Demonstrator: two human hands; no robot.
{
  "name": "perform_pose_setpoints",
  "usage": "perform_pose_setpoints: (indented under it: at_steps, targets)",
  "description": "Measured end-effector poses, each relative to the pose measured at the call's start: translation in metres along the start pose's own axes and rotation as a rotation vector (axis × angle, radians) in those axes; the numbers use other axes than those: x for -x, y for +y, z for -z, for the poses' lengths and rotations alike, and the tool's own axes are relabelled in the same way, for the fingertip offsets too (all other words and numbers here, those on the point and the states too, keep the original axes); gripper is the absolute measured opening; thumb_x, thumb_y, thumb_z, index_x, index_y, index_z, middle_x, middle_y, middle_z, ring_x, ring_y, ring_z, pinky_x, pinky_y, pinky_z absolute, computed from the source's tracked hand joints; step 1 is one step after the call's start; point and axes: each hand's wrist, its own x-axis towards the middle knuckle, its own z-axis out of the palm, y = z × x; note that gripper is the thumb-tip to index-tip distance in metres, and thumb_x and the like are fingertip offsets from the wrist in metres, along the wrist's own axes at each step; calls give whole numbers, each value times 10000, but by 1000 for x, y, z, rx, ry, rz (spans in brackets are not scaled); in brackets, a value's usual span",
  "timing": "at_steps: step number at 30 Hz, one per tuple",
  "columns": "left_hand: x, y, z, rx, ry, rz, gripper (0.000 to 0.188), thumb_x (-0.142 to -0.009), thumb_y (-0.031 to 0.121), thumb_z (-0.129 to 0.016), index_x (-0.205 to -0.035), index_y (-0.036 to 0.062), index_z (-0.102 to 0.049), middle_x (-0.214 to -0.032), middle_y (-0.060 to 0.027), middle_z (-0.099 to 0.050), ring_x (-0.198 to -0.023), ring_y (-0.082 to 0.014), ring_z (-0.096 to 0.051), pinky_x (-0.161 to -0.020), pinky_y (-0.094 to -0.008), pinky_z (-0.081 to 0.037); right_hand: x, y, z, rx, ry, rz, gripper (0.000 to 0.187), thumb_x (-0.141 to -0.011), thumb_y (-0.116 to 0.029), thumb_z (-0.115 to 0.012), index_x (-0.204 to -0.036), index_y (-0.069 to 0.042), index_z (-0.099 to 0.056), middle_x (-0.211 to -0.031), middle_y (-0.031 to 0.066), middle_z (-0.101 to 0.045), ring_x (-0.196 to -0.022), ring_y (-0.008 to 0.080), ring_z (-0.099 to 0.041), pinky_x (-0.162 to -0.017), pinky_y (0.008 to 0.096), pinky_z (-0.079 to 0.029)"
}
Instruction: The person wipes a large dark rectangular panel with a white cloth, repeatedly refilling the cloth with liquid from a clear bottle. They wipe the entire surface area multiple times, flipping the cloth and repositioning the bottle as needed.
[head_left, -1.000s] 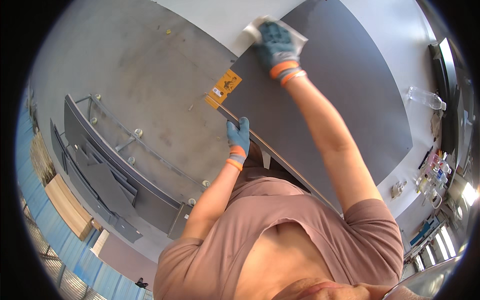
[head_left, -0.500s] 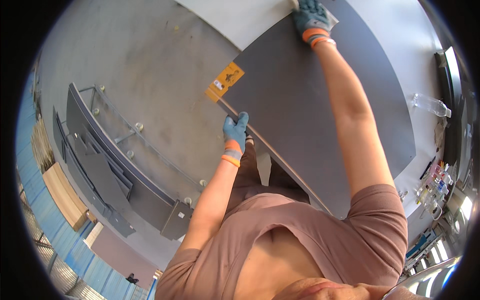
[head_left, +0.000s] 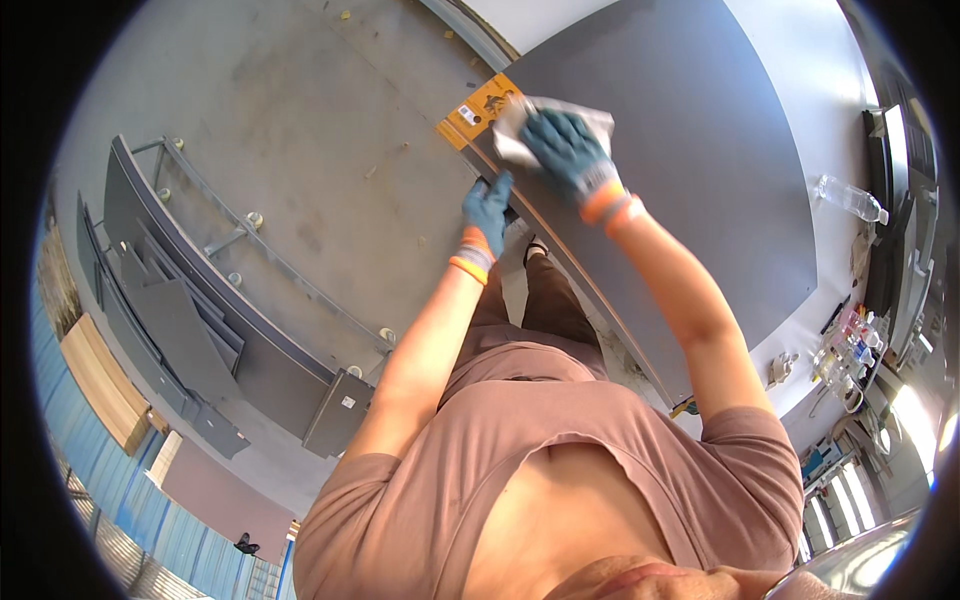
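Observation:
A large dark grey panel [head_left: 690, 210] with a pale front edge lies flat on a white table [head_left: 835, 75]. My right hand [head_left: 566, 152], in a blue-grey glove with an orange cuff, presses a white cloth [head_left: 596, 122] on the panel's top, close to its far left corner. The cloth sticks out around the fingers. At that corner is an orange label [head_left: 478, 112]. My left hand [head_left: 486, 216], gloved alike, grips the panel's left edge just nearer to me than the label; some of its fingers are hidden.
A clear plastic bottle [head_left: 850, 199] lies on the table at the right. Small bottles [head_left: 858, 335] cluster nearer me. On the left, a wheeled metal rack [head_left: 240, 235] stands beside several grey panels [head_left: 185, 330] and wooden boards [head_left: 105, 380].
My right hand has drawn the cloth from the panel's far side toward me and left, close to the label. My left hand has shifted slightly along with the view.

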Motion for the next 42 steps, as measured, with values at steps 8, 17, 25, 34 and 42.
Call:
perform_pose_setpoints:
  at_steps: [8,17,25,34,42]
  targets:
    - [-59,69,53,95,-254,-131,999,-927,875,-290,-1623,159,-308,-1542,-101,-500,-1386,-265,-486,-1175,-470,-371,124,-104,29,-188,-59,-50,608,-688,-163,-765,-1284,-95,-671,-1367,104,-609,-1304,325,-554,-1122,499,-445]
    - [-78,89,60,-72,-374,-70,1088,-899,909,-238,-1535,51,-446,-1448,-144,-588,-1305,-259,-581,-1153,-391,-426,-54,-105,-24,-78,62,-158,560,-882,-208,-672,-1420,-102,-562,-1465,91,-541,-1408,298,-469,-1222,459,-324]
    - [-84,78,59,-115,-133,-103,1024,-934,858,-334,-1510,23,-474,-1392,-167,-631,-1218,-241,-636,-1087,-364,-492,116,-133,15,-99,-86,-213,593,-740,-150,-729,-1327,-127,-643,-1416,88,-574,-1372,311,-498,-1173,496,-392]
    - [-95,85,71,-165,-282,-43,1073,-863,945,-241,-1500,126,-517,-1407,-68,-619,-1248,-249,-613,-1035,-398,-520,-70,-111,-30,-104,142,-280,522,-887,-265,-675,-1382,-117,-603,-1443,80,-561,-1376,290,-494,-1196,444,-348]
    - [-100,86,65,-188,-149,-101,608,-992,541,-597,-1340,43,-627,-1208,-109,-705,-1073,-272,-702,-976,-425,-580,112,-147,-2,-34,-127,-548,669,-880,-267,-700,-1504,-105,-521,-1602,144,-438,-1523,342,-345,-1285,507,-219]
